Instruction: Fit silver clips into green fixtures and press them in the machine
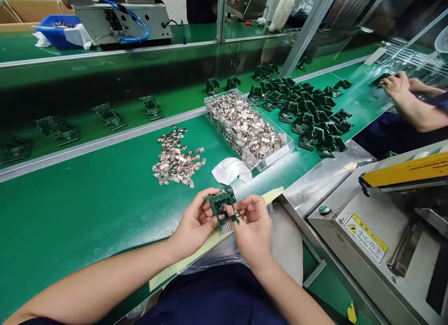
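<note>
My left hand [199, 220] is closed round the left side of a dark green plastic frame [223, 197] with a square opening. At the frame's right edge, the fingers of my right hand [254, 222] are bent and touch it, one fingertip reaching into the opening. Whether a small metal piece is also between those fingers, I cannot make out. Just beyond my hands lie a crumpled white cloth [229, 170] and a loose pile of small metal pieces [178, 159]. A clear plastic tray [229, 137] full of similar metal pieces stands behind the cloth.
A large heap of green plastic frames [304, 105] lies right of the tray. More frames stand on the belt [182, 98] behind a metal rail. A machine [350, 222] with a warning label is close on my right. Another person's hand [397, 84] works at far right.
</note>
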Motion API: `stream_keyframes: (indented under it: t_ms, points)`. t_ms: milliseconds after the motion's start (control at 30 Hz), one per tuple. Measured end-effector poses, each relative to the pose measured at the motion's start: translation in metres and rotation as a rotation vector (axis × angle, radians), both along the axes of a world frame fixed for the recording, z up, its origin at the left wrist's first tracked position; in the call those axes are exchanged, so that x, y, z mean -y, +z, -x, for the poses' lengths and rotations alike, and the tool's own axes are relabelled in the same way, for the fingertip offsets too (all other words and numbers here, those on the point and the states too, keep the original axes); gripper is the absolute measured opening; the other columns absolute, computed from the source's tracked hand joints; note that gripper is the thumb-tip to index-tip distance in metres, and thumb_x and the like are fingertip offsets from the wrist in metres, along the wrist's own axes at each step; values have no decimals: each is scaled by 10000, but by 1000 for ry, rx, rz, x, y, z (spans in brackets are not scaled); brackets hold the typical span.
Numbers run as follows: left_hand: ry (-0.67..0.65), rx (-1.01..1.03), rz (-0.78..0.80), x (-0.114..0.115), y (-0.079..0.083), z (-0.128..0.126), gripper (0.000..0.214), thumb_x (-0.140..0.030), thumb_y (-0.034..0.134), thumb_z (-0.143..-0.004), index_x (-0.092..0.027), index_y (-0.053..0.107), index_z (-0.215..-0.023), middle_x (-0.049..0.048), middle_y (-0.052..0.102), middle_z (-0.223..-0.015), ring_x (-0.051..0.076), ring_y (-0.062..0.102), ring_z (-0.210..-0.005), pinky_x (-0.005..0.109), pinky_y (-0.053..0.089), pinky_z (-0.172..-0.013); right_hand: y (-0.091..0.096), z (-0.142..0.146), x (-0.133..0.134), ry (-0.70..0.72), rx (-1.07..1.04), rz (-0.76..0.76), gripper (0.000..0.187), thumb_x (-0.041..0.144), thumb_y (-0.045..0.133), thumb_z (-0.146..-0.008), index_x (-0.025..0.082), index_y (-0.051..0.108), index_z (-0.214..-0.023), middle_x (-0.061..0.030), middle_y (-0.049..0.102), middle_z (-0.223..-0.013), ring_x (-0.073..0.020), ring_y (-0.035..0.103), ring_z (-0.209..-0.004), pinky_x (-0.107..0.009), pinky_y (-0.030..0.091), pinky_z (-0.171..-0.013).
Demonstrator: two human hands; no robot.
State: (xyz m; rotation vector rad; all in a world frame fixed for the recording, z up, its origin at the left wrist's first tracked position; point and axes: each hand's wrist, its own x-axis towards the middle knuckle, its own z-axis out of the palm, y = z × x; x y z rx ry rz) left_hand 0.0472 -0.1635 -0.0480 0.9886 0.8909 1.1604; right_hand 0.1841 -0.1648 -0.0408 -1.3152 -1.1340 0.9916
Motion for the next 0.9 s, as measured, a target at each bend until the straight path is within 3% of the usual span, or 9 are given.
stream_keyframes:
  t_ms: [133,300,433,567,900]
  points:
    - [35,-69,-41,2,-2,0,386,-294,698,-826,-282,531,-1174,17,647,-884,146,650,-802,247,550,-730,-6,2,3,-10,126,-42,219,249,671,-822,227,460,-881,27,589,-729,-127,555,-627,-242,451,-571]
    - [86,-136,-86,5,-6,0,315,-316,643,-867,-269,525,-1156,-1,591,-799,122,577,-686,231,532,-641,-6,-3,6,34,328,-132,100,245,611,-879,221,515,-889,8,553,-778,-137,537,-679,-271,473,-639]
    - [110,-120,-30,6,-4,-2,328,-322,673,-845,-274,521,-1132,4,628,-876,123,600,-723,235,547,-665,0,-6,6,86,126,-38,128,251,612,-869,217,552,-978,-36,591,-913,-164,606,-818,-268,533,-669]
    - [117,-141,-10,7,-1,-3,351,-355,689,-829,-259,521,-1122,24,658,-936,145,633,-766,261,565,-698,7,-3,4,105,-108,96,161,289,672,-797,219,554,-880,-7,621,-808,-146,627,-697,-231,538,-568]
    - [160,-232,-47,13,1,-2,322,-337,656,-850,-231,534,-1129,42,658,-988,170,653,-854,297,583,-779,7,8,5,117,-375,161,318,283,760,-697,218,449,-693,49,531,-655,-96,505,-540,-206,494,-501]
